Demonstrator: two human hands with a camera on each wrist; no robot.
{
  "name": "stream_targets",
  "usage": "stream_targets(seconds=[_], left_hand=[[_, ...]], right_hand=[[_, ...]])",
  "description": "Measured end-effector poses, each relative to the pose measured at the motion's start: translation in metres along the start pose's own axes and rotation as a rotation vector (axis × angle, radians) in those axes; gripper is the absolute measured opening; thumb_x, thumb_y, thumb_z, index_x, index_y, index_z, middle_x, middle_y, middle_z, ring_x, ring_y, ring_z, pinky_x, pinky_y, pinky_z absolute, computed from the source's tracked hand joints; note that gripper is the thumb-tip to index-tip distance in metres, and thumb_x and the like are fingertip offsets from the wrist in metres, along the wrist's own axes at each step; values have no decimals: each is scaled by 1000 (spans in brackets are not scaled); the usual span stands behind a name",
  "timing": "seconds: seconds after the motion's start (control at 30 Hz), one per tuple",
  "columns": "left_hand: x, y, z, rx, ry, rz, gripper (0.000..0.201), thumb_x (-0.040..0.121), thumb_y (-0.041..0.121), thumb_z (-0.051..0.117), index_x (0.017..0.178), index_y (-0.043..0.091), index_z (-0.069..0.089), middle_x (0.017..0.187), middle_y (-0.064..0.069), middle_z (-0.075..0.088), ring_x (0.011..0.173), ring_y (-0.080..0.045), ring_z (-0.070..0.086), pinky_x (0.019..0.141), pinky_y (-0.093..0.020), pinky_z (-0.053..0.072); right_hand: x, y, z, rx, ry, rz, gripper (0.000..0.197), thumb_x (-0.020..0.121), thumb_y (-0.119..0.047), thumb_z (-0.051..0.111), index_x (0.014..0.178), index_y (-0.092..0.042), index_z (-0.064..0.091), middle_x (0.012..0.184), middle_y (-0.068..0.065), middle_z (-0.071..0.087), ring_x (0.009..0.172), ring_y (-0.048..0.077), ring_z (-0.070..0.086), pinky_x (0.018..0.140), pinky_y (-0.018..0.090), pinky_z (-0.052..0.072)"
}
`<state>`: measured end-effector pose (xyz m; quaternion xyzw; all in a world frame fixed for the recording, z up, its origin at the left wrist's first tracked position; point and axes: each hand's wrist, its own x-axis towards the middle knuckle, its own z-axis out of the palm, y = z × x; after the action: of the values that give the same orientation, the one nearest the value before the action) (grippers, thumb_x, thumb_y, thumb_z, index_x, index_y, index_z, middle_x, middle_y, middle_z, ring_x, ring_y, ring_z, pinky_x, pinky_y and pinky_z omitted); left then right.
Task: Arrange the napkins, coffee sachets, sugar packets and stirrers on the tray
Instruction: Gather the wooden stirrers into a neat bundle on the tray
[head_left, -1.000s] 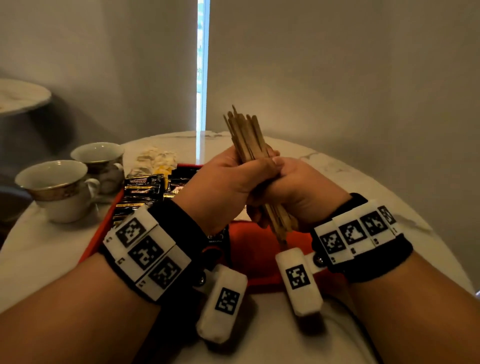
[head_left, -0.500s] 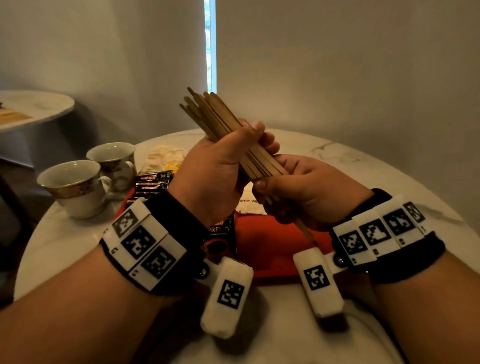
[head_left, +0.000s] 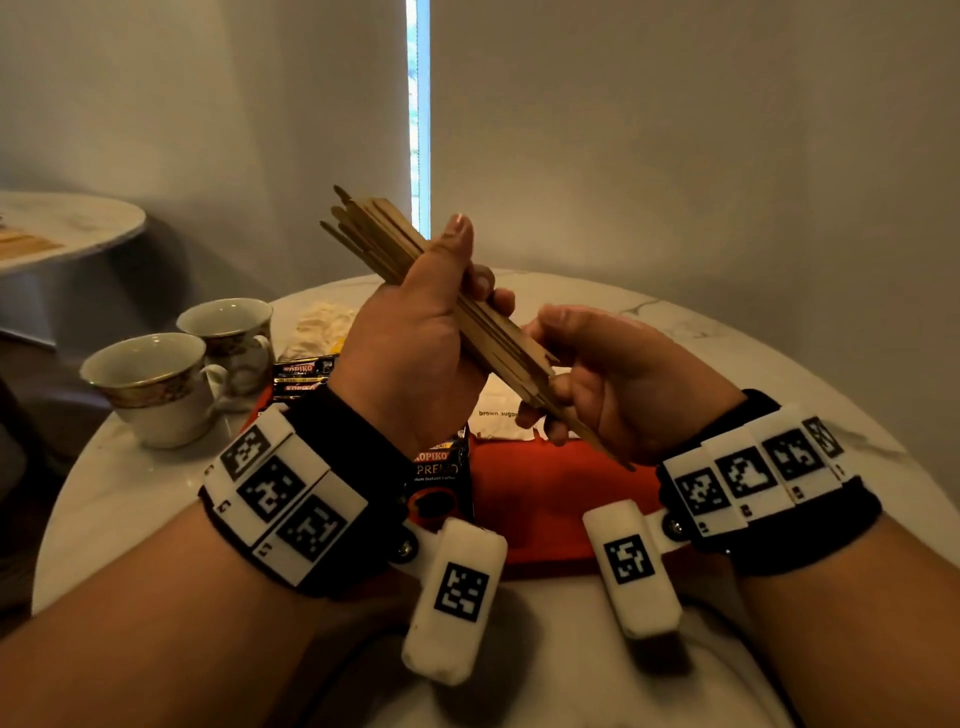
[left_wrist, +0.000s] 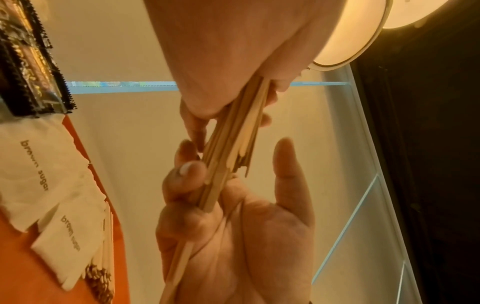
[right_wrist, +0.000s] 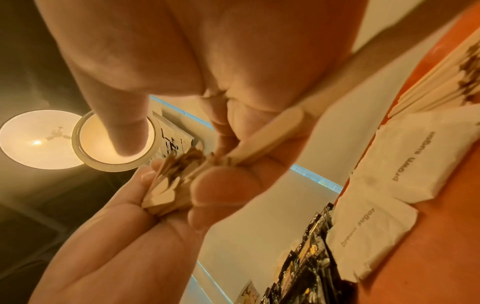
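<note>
Both hands hold one bundle of wooden stirrers (head_left: 457, 306) in the air above the tray. The left hand (head_left: 415, 353) grasps the bundle near its middle, thumb stretched up along one side and fingers curled round the other, so the sticks slant up and away to the left. The right hand (head_left: 618, 384) takes the lower end, with its lower fingers curled round a few sticks and the thumb and forefinger standing looser; from the left wrist view, the right hand (left_wrist: 233, 236) shows sticks crossing its palm under a bent finger.

Below them the red tray (head_left: 545, 493) carries white brown sugar packets (head_left: 498, 415) at its middle, touching and overlapping one another, and black coffee sachets (head_left: 304, 371) towards its left end, with one more sachet (head_left: 439, 478) standing just behind the left wrist. In the right wrist view the sugar packets (right_wrist: 405, 156) lie beside paper-wrapped sticks (right_wrist: 441, 86) on the tray floor.

Crumpled pale napkins (head_left: 322, 327) sit on the marble table (head_left: 130, 483) beyond the tray. Two cups (head_left: 156, 384) stand at the table's left, off the tray, close together
</note>
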<state>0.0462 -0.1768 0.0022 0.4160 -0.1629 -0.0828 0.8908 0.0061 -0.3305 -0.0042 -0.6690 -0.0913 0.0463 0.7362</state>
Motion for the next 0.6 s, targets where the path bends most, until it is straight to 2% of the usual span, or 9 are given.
stream_targets(seconds=[0.1,0.17,0.23,0.3,0.33,0.4,0.47,0.53,0.6], left_hand=[[3,-2,-1,-53,38,-17,27,98,36,59,81,17,53,67,3,52,69,-15,58,64,-37,55],[4,-3,-1,-87,65,-19,26,98,35,59,82,17,52,66,3,51,66,-14,57,58,-33,54],[5,-5,-1,-117,81,-11,26,99,34,59,81,17,52,64,3,52,63,-13,57,61,-37,58],[7,-5,-2,-150,98,-2,25,98,35,60,81,17,53,62,4,52,60,-12,58,69,-47,61],[9,-3,-3,-172,112,2,25,98,35,60,82,18,53,62,5,52,59,-11,59,71,-50,61],[11,0,-5,-210,144,16,25,98,35,61,81,19,53,61,6,53,57,-10,59,72,-51,61],[13,4,-6,-240,177,34,25,97,35,62,80,19,53,60,7,54,57,-9,59,73,-51,61],[13,8,-9,-274,207,50,24,95,35,64,82,18,55,61,7,55,57,-9,61,74,-50,61],[14,11,-10,-296,228,63,23,94,35,66,83,18,55,62,6,56,58,-10,62,76,-51,61]], right_hand=[[-3,-3,1,27,13,13,35,81,-40,54,88,-6,60,95,14,63,64,34,66,48,32,50],[-2,-7,2,37,3,32,25,82,-27,48,88,-5,57,98,16,61,65,37,63,49,34,49],[1,-10,0,-46,30,79,14,84,-8,42,90,-4,54,98,18,61,65,38,63,54,37,50],[5,-8,-8,-182,81,113,23,86,8,40,94,-5,57,96,21,63,67,37,68,60,41,54],[6,-7,-13,-236,92,135,26,87,11,41,97,-6,59,96,21,65,68,35,70,61,42,55],[5,-6,-22,-338,68,181,18,89,-1,53,103,-7,62,96,20,71,74,33,72,62,39,56],[2,-5,-28,-404,78,216,22,90,-22,64,107,-8,64,95,18,73,77,30,71,63,36,54],[1,-6,-33,-383,139,276,42,92,-46,61,109,-8,63,95,18,72,73,27,69,60,34,52],[3,-6,-32,-267,159,350,71,81,-68,50,113,-6,60,93,20,71,72,27,69,58,32,53]])
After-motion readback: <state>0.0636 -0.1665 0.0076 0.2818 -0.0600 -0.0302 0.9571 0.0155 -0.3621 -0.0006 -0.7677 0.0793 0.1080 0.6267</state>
